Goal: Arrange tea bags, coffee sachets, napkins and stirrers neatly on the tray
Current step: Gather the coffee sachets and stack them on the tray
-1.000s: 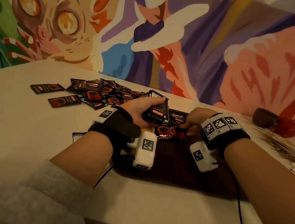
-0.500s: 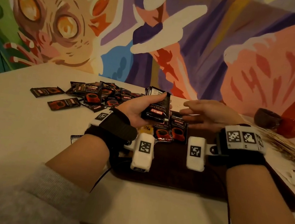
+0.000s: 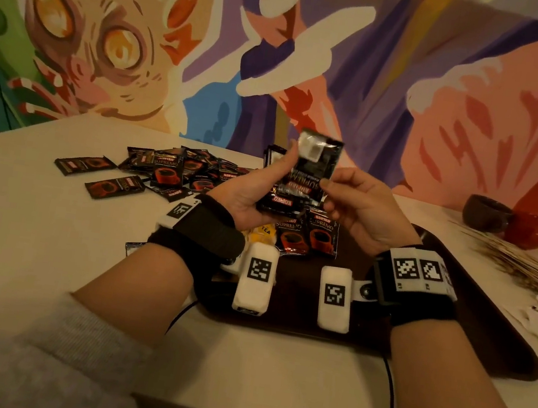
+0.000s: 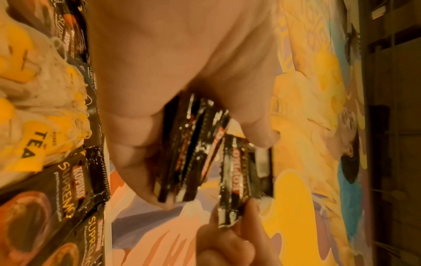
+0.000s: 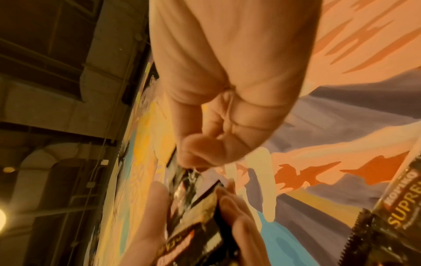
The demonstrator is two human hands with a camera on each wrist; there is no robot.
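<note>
Left grip (image 3: 245,193) clasps sachet stack (image 3: 281,202); right grip (image 3: 360,206) pinches 1 sachet (image 3: 314,165) above tray (image 3: 472,322)

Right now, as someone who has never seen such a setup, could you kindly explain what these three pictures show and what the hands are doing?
There is no machine here: a person wears three cameras. The wide picture comes from the head and looks down at both hands; the other two come from each wrist and look along the palm at the fingers.

The left hand grips a stack of coffee sachets. The right hand pinches a single sachet beside that stack, held upright in the air.

Below them lies a dark tray on a pale table. On the tray are two sachets side by side and yellow tea bags. More loose sachets lie heaped on the table to the left, and thin wooden stirrers to the right.
</note>
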